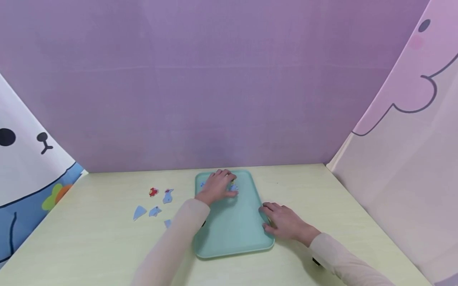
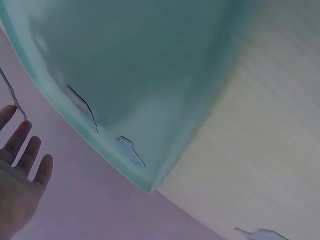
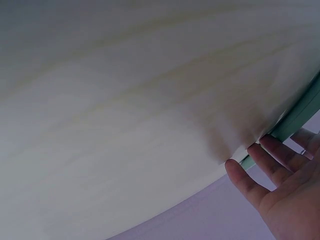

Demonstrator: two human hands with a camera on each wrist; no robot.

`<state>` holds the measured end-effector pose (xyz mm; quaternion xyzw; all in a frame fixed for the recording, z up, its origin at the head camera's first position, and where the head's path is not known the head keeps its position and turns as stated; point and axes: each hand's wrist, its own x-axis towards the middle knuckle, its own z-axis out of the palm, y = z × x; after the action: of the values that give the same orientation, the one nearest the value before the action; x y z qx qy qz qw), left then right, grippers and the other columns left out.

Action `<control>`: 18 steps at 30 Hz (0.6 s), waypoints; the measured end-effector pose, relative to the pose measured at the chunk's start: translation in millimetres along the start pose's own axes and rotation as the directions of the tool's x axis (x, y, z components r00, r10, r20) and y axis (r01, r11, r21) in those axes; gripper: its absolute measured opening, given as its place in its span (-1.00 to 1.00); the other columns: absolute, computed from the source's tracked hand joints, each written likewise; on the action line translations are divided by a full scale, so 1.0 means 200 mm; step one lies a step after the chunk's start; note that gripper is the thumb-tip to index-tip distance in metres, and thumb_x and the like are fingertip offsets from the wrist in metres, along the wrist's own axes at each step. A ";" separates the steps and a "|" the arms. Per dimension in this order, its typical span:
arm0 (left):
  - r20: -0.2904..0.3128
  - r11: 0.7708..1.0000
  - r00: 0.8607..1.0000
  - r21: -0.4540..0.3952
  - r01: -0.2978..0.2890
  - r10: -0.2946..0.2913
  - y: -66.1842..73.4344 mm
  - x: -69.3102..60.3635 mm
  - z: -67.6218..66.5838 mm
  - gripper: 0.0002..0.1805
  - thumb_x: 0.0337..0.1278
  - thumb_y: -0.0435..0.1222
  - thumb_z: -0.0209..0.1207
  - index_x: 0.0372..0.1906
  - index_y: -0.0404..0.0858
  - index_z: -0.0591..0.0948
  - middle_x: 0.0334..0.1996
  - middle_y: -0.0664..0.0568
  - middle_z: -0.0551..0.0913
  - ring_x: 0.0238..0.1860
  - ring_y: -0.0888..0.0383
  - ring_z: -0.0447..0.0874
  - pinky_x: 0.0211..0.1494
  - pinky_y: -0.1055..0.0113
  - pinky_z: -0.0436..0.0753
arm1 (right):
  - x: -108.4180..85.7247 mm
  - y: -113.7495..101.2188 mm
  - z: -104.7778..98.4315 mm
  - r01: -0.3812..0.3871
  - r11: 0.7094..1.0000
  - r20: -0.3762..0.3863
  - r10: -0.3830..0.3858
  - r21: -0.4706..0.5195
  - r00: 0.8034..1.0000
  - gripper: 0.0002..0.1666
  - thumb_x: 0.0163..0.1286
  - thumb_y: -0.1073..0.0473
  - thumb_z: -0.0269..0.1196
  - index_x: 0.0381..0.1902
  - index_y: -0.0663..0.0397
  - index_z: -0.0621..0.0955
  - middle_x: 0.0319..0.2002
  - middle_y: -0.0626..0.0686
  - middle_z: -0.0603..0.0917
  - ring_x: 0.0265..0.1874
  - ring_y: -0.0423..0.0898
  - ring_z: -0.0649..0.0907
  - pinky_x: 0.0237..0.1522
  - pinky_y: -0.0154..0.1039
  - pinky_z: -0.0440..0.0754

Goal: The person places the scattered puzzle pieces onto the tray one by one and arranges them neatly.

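Note:
A shallow teal tray point(image 1: 232, 234) lies on the pale table. Over its far end, my left hand point(image 1: 216, 186) pinches a thin, light-blue puzzle piece point(image 2: 12, 94) at its fingertips; the thumb is out of the left wrist view. Two more flat pieces lie in the tray, a pinkish-blue piece point(image 2: 84, 109) and a smaller blue piece point(image 2: 132, 151). My right hand point(image 1: 284, 222) rests against the tray's right rim, its fingers extended along the outer side. In the right wrist view the fingers point(image 3: 272, 162) touch the tray's edge point(image 3: 300, 112).
Left of the tray lie several loose pieces: a red piece point(image 1: 153, 192), a blue piece with a red tip point(image 1: 167, 196), a triangular blue piece point(image 1: 139, 212) and others. A purple cloth wall point(image 1: 229, 99) stands behind the table, with printed cloth panels at both sides.

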<state>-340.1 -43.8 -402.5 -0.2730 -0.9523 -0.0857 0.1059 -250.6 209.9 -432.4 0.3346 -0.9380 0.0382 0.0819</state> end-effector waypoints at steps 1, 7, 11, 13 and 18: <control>0.000 1.000 1.000 0.000 0.005 -0.005 0.00 0.01 0.00 -0.42 -0.02 0.10 0.19 0.12 -0.07 0.49 0.08 0.05 0.46 0.11 0.04 0.38 0.14 0.06 0.39 | 0.00 0.00 0.00 -0.001 1.000 0.000 0.001 0.002 1.000 -0.46 0.24 -0.03 0.12 0.12 0.10 0.44 0.11 0.13 0.49 0.11 0.05 0.48 -0.08 -0.02 0.53; 0.028 0.998 0.998 0.009 0.054 -0.055 0.04 0.04 0.01 -0.42 -0.01 0.09 0.18 0.14 -0.05 0.47 0.13 0.06 0.43 0.15 0.03 0.35 0.17 0.07 0.36 | 0.00 0.00 0.00 0.000 1.000 -0.004 0.000 -0.006 1.000 -0.47 0.23 -0.03 0.12 0.12 0.09 0.45 0.10 0.12 0.49 0.10 0.04 0.49 -0.11 -0.03 0.54; 0.019 0.996 0.997 0.042 0.076 -0.077 0.05 0.06 0.03 -0.41 -0.01 0.10 0.18 0.15 -0.04 0.46 0.14 0.06 0.42 0.15 0.02 0.34 0.15 0.08 0.37 | 0.00 0.00 0.00 0.004 1.000 -0.011 -0.004 -0.012 1.000 -0.47 0.23 -0.03 0.12 0.11 0.09 0.45 0.10 0.11 0.49 0.10 0.03 0.49 -0.12 -0.05 0.54; 0.016 0.995 0.996 0.043 0.086 -0.086 0.06 0.07 0.04 -0.40 -0.01 0.10 0.18 0.16 -0.05 0.46 0.15 0.05 0.41 0.16 0.01 0.33 0.16 0.07 0.37 | 0.00 0.00 0.00 0.007 1.000 -0.013 -0.007 -0.013 1.000 -0.47 0.23 -0.03 0.12 0.11 0.09 0.45 0.10 0.11 0.49 0.10 0.03 0.49 -0.12 -0.06 0.54; 0.003 0.994 0.995 0.031 0.104 -0.104 0.06 0.08 0.06 -0.40 -0.01 0.08 0.19 0.17 -0.06 0.45 0.15 0.04 0.41 0.16 -0.01 0.33 0.15 0.05 0.36 | 0.00 0.01 0.01 0.014 1.000 -0.021 -0.014 -0.017 1.000 -0.48 0.23 -0.03 0.12 0.11 0.08 0.45 0.10 0.11 0.49 0.09 0.02 0.50 -0.14 -0.07 0.55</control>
<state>-348.6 -22.0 -408.8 -0.2214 -0.9667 -0.0758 0.1035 -252.6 211.2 -434.4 0.3402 -0.9350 0.0331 0.0949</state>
